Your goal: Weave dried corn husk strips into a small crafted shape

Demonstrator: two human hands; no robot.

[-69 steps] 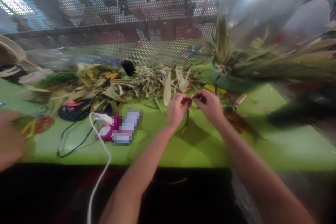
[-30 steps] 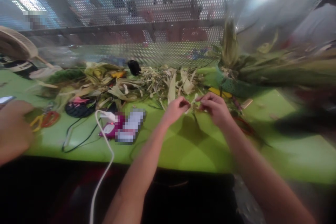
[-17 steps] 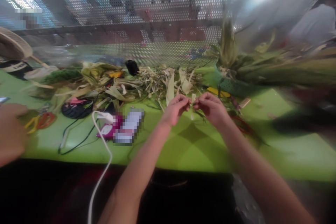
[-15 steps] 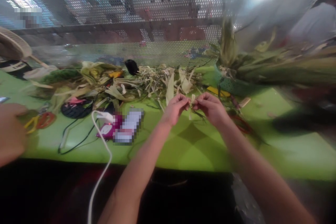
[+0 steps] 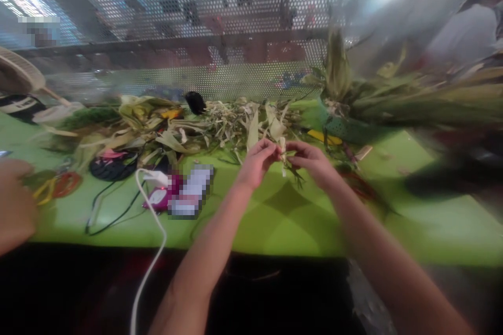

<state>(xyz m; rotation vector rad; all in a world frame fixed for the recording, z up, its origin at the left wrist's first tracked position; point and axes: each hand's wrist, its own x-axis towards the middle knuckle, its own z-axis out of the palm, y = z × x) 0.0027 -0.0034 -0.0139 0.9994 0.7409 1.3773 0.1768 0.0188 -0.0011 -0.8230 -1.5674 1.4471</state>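
Note:
Over the green table, my left hand [image 5: 257, 162] pinches a small pale piece of dried husk [image 5: 283, 157] between thumb and fingertips. The piece stands roughly upright, with thin green-brown ends trailing below it. My right hand [image 5: 312, 162] is just to its right, thumb and forefinger apart at the piece's edge; whether they touch it I cannot tell. Behind both hands lies a heap of dried corn husks [image 5: 253, 128], with loose strips and curled leaves.
A magenta power bank [image 5: 157, 196] with a white cable and a phone [image 5: 192, 191] lie left of my arms. Farther left are scissors [image 5: 66, 183] and another person's hand [image 5: 15, 204]. A green basin [image 5: 341, 128] stands at right, beside long husks. Perforated metal sheeting [image 5: 236, 26] rises behind.
My right fingers have parted from their pinch and drawn slightly back from the husk piece. My left hand keeps its pinch. The whole view has shifted slightly.

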